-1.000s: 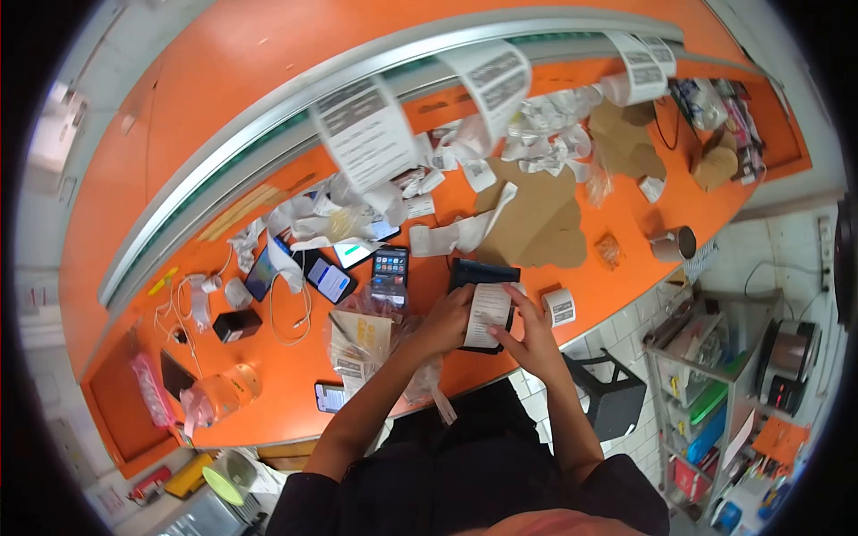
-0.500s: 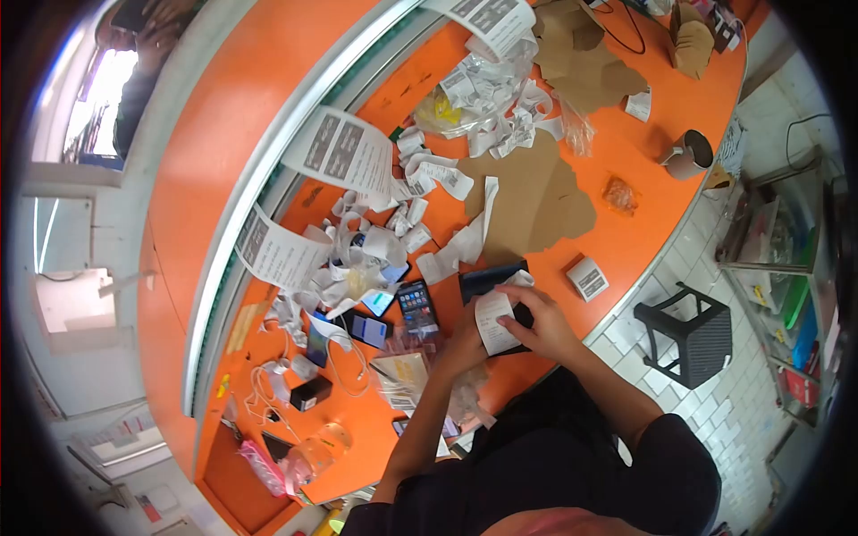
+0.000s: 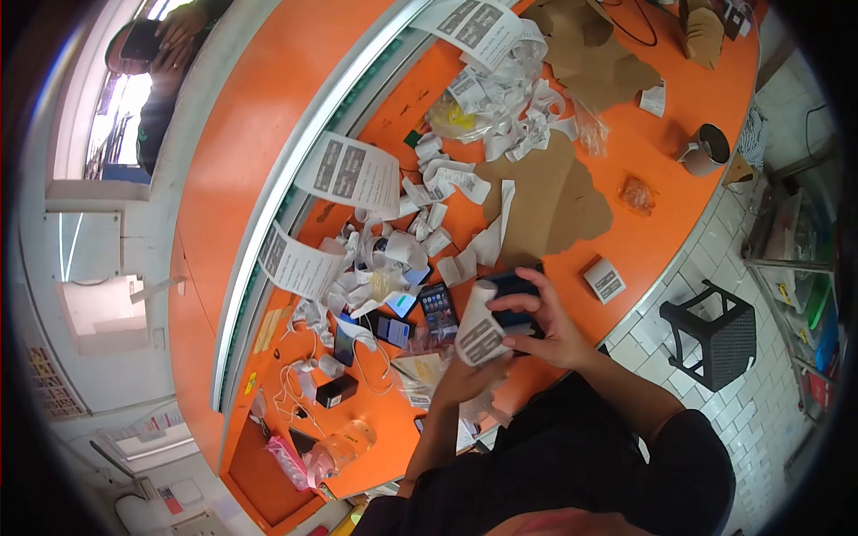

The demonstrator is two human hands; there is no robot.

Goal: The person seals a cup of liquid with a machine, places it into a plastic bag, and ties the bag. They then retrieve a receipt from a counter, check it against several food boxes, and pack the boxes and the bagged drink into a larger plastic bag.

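Note:
A strip of printed receipt paper (image 3: 481, 335) stands between my hands, its upper end curled and a dark printed block on its lower part. My left hand (image 3: 465, 384), slightly blurred, grips the strip from below, with its fingertips partly hidden behind the paper. My right hand (image 3: 556, 332) is just to the right, fingers curved and spread apart, thumb tip close to the paper's edge. Beneath the right fingers lies a dark flat object (image 3: 517, 288), partly covered by the hand. Left of the paper, a phone (image 3: 438, 309) with a lit screen rests on the orange counter.
Crumpled receipt strips (image 3: 384, 259) and more phones crowd the counter's left. Torn brown cardboard (image 3: 554, 201) lies beyond my hands. To the right are a small white box (image 3: 605, 280), a cup (image 3: 706, 150) and a black stool (image 3: 713, 335) on the floor. Another person's hands (image 3: 165, 40) show top left.
The receipt paper has swung from lying across my left hand to a more upright position. My right fingers have spread off it, and the view has shifted slightly.

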